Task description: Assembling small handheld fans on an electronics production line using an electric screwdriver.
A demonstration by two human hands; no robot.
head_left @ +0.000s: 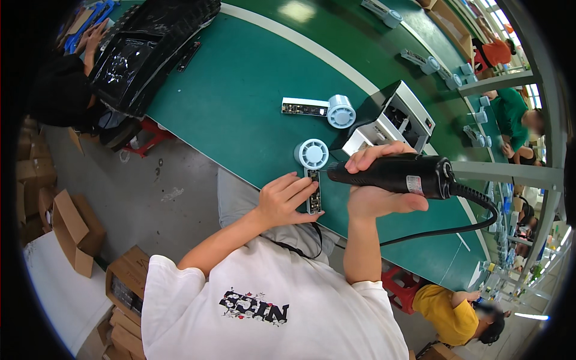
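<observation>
My left hand (282, 197) grips the handle of a light blue handheld fan (312, 155), which lies on the green table with its round head away from me. The handle is uncovered, and a dark circuit board (313, 191) shows in it beside my fingertips. My right hand (381, 203) is wrapped round a black electric screwdriver (393, 174), held level with its tip pointing left, close to the top of the handle. Whether the tip touches the board, I cannot tell. A second open-handled fan (341, 113) lies farther off.
Just beyond the screwdriver stands a black-and-white boxy machine (393, 120). The screwdriver's black cord (444, 231) loops at right. A black bin (141, 57) occupies the far left. More fans (429, 64) lie across the table; co-workers sit around it.
</observation>
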